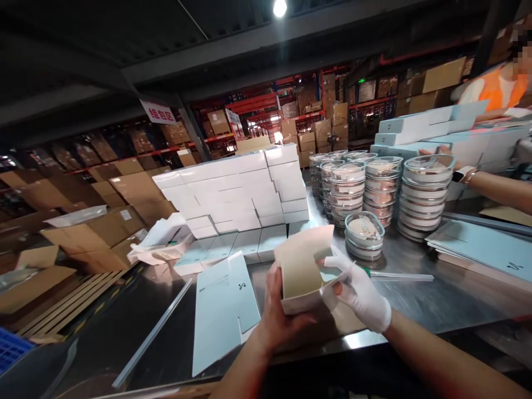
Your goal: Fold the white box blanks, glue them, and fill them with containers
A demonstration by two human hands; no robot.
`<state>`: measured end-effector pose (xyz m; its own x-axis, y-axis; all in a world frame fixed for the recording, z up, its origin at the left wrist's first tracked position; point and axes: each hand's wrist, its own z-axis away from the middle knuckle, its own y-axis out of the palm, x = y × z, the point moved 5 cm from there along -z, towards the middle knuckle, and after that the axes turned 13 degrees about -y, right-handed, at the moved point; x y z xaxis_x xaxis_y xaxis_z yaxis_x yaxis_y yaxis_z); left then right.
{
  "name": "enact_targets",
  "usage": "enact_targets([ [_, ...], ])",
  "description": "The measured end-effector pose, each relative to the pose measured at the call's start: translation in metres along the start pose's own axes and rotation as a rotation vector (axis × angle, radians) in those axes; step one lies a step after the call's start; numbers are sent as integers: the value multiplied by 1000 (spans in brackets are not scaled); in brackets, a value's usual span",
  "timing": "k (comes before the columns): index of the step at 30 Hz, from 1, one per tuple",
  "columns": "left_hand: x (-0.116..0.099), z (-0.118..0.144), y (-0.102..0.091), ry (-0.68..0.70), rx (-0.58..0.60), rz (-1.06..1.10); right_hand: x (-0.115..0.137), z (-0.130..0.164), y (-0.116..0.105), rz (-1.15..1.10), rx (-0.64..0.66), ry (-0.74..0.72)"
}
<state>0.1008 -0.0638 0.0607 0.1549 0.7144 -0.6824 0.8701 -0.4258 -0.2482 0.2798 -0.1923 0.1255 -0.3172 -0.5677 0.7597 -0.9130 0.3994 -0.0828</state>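
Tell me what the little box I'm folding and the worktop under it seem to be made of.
The small pale-blue folding box, held by both hands, looks like thin matte paperboard: its inner face is raw beige and the flaps crease sharply. The grey worktop looks like stainless steel, since it throws streaky reflections of the lamps, though a polished coating is possible.

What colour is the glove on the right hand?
White; the glove shows best in the head view.
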Motion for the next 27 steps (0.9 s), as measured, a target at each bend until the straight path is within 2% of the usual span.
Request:
enact_targets([
  [2, -21, -1, -8, 232, 29, -59, 1, -2, -2, 34, -54, 3],
  [4, -32, -4, -16, 304, -25, -85, 6, -2, -1, 50, -107, -47],
  [7, -32, -9, -21, 227, -88, -181, 16, -3, 7, 48, -93, -137],
  [9, -28, -9, -19, 153, -75, -191, 16, -4, 13, 28, -91, -103],
  [12, -26, -6, -21, 97, -144, -37, 8, -3, 16, 113, -216, -19],
  [14, -25, 0, -23, 103, -198, 39, 4, -2, 15, 222, -347, -31],
  [16, -22, 6, -23, 126, -169, -8, 1, -2, 14, 251, -387, -77],
  [18, -18, 11, -23, 120, -112, -109, -2, -3, 7, 222, -341, -109],
  [19, -16, 12, -26, 107, -119, -134, -3, -4, 1, 235, -298, -117],
  [21, -13, 11, -38, 56, -218, -137, -6, -5, -19, 395, -206, -103],
  [22, -12, 9, -44, 27, -280, -137, -11, -5, -30, 545, -151, -42],
  [23, -12, 7, -50, -6, -333, -134, -20, -3, -42, 716, -68, 85],
  [25, -13, 2, -59, -81, -386, -95, -46, 7, -64, 985, 150, 453],
  [27, -14, -4, -65, -146, -388, -19, -72, 25, -78, 1060, 335, 762],
])
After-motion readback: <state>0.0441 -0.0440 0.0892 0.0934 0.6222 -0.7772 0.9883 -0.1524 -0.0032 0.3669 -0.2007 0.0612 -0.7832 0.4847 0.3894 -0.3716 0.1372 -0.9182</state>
